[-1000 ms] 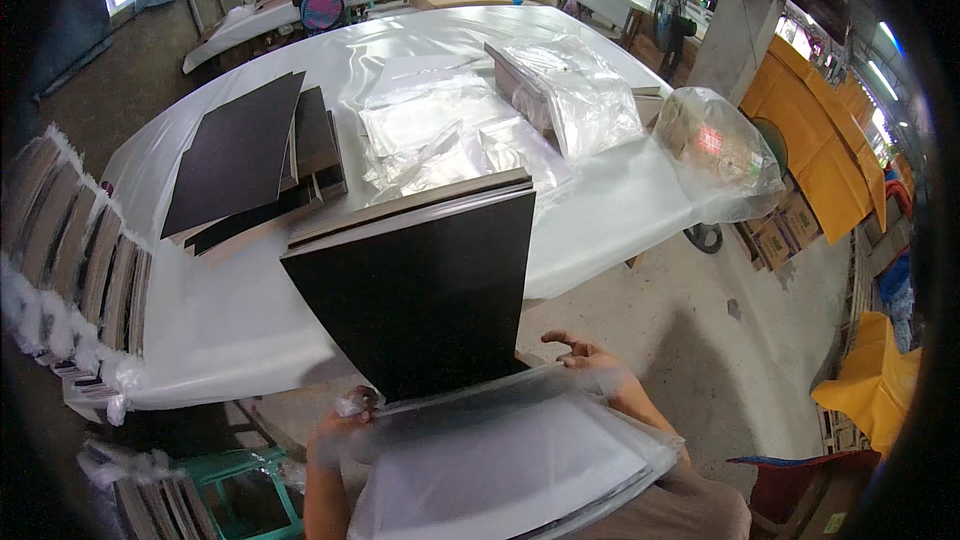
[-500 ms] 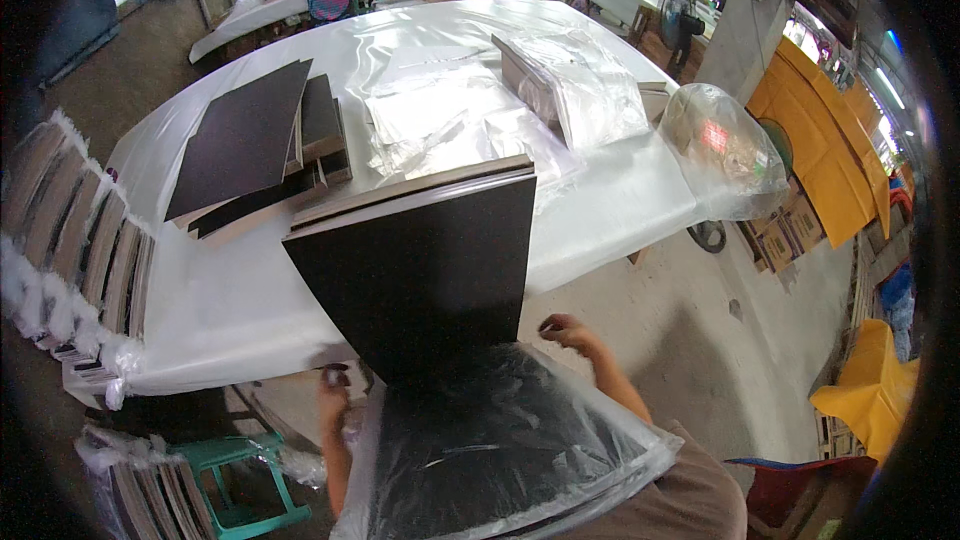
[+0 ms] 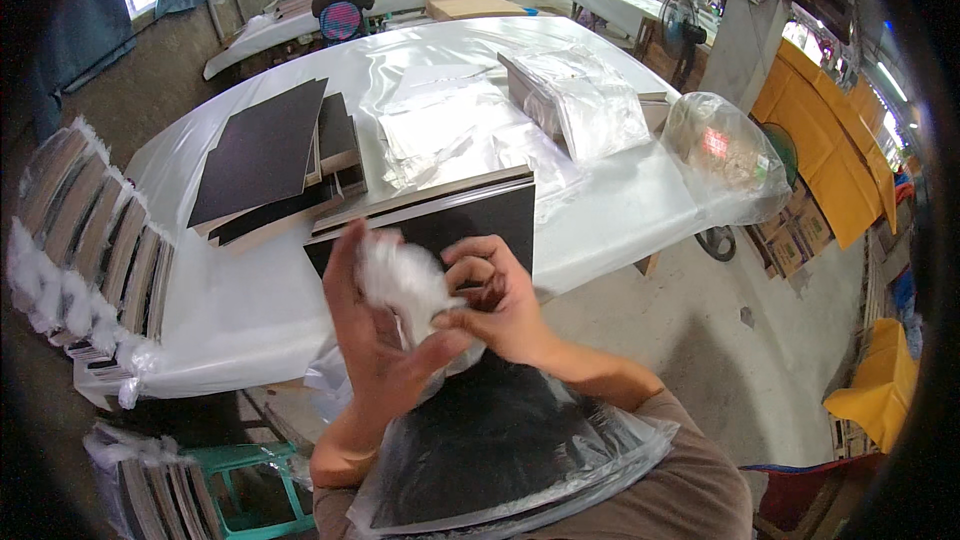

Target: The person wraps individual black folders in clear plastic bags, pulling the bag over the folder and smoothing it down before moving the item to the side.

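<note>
My left hand and my right hand are raised close together in front of my chest. Between them is bunched clear plastic, blurred by motion. The left fingers point up along one side of it, while the right fingers curl and pinch at its other side. Beneath my hands, a black board in a clear plastic bag rests on my lap. Behind the hands, a stack of black boards stands at the table's near edge, partly hidden by them. Whether the bunch joins the lap bag I cannot tell.
More black boards lie on the plastic-covered table. Clear sheets and a wrapped stack sit farther back. Wrapped bundles line the left, above a green stool. A person sits beyond the table.
Both hands have come up from beside the board and together over my lap, now with bunched plastic between them. The view has shifted slightly, and the boards' front is now partly covered.
</note>
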A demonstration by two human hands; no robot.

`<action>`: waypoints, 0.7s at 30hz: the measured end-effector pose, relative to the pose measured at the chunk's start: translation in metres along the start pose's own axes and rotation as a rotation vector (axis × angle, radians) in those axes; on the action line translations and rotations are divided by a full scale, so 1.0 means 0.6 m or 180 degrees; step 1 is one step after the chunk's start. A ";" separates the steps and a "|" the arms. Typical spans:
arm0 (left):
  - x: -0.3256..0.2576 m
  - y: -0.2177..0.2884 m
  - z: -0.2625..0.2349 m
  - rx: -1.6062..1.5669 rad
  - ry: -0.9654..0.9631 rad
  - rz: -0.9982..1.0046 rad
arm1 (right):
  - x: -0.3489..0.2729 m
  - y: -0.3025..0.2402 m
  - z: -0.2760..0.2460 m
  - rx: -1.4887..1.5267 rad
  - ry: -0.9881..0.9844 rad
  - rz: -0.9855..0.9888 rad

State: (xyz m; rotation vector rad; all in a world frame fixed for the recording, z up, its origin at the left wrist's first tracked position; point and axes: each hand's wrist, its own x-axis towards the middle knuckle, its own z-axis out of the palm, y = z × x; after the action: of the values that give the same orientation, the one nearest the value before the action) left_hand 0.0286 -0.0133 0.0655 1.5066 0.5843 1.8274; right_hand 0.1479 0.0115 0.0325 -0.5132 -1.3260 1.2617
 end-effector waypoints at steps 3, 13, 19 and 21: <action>-0.003 -0.044 -0.019 -0.0112 -0.0445 -0.1445 | -0.006 0.019 -0.032 -0.0484 0.0284 -0.0001; -0.027 -0.118 -0.011 -0.1261 0.0381 -0.2420 | 0.022 0.004 -0.053 -0.1315 0.0299 -0.0425; -0.028 -0.116 0.010 -0.1033 0.0037 -0.2229 | 0.042 0.020 -0.063 -0.1216 0.0745 -0.0257; -0.028 -0.115 0.017 -0.1383 0.0265 -0.2362 | 0.042 0.023 -0.074 -0.2363 0.0856 -0.1073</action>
State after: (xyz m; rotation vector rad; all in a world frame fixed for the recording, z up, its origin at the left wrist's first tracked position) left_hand 0.0552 0.0191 0.0073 0.7751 0.6256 1.3162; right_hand 0.1765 0.0539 0.0197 -0.8919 -1.5473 0.3764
